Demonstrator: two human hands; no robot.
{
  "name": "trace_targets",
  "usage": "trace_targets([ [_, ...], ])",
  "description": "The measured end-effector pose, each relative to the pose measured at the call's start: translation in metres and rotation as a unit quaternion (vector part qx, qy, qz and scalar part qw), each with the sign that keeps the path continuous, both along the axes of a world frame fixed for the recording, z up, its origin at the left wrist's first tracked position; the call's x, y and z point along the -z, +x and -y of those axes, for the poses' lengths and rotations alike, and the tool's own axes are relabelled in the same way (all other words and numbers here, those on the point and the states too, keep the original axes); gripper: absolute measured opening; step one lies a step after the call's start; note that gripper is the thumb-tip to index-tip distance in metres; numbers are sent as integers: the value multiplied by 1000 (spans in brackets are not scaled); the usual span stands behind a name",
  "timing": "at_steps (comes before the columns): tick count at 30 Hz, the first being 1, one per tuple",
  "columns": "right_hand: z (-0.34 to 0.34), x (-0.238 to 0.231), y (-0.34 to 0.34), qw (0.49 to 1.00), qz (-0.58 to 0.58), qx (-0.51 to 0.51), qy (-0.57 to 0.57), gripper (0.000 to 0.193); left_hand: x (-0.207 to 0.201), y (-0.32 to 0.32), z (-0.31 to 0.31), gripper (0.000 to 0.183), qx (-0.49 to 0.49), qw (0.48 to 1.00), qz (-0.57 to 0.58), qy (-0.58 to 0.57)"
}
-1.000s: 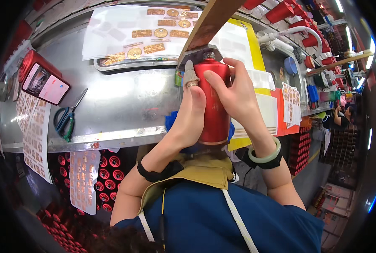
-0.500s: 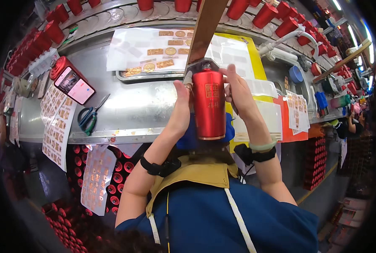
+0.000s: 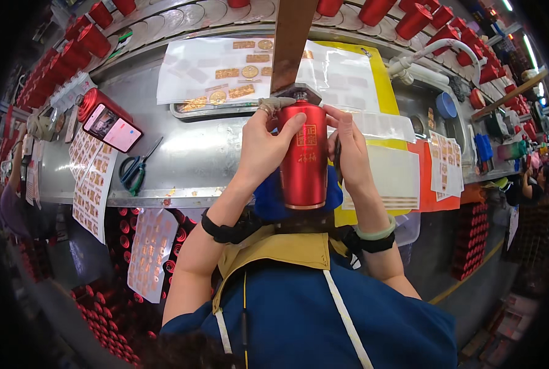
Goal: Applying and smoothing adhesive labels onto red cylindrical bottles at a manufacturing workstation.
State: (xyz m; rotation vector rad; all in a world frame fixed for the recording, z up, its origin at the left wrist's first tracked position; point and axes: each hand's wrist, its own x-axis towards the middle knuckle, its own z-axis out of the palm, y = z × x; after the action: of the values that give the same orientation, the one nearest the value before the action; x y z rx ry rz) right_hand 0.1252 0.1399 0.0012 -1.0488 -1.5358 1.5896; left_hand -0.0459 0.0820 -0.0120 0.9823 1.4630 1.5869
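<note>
A red metallic bottle (image 3: pixel 312 175) with gold characters on its front lies, neck away from me, on a blue support (image 3: pixel 268 195). My left hand (image 3: pixel 263 142) grips its left side, thumb pressed beside the gold square and a wrapped fingertip at the shoulder. On the right side, my right hand (image 3: pixel 350 147) has its fingertips against the bottle's shoulder. A dark slim thing shows by its curled fingers, too small to name. Beyond the neck stands a dark angular holder (image 3: pixel 307 93).
A wooden post (image 3: pixel 292 49) rises just beyond the bottle. Sticker sheets (image 3: pixel 210 77) lie behind; scissors (image 3: pixel 133 172) and a phone (image 3: pixel 112 127) leaning on another red bottle are at left. A white pipe (image 3: pixel 450 44) and sink stand right. Red bottles (image 3: pixel 414 21) line the far conveyor.
My left hand has closed in on the bottle, its thumb now pressed on the front. My right hand has moved slightly down, its fingers still at the shoulder. My view has shifted slightly.
</note>
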Motion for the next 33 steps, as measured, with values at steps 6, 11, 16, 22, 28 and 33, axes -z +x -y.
trace_targets([
  [6, -4, 3, 8, 999, -32, -24, -21, 59, 3, -6, -3, 37, 12, 998, 51, -27],
  [11, -2, 5, 19, 992, -93, -59, -65, 65, 6, -8, 2, 44, 38, 998, -45, 14],
  [16, 4, 8, 20, 995, -64, -67, -17, 67, -5, -8, -3, 43, 32, 997, -71, -25],
  [22, 5, 8, 23, 992, -91, -89, -24, 66, 8, -13, -1, 34, 16, 998, -42, -40],
  [28, 14, 14, 30, 991, -76, -103, -36, 63, 0, -8, 5, 44, 66, 998, 17, -2],
  [33, 13, 17, 29, 994, -30, -103, -5, 60, -1, -7, 3, 52, 39, 998, -49, 14],
])
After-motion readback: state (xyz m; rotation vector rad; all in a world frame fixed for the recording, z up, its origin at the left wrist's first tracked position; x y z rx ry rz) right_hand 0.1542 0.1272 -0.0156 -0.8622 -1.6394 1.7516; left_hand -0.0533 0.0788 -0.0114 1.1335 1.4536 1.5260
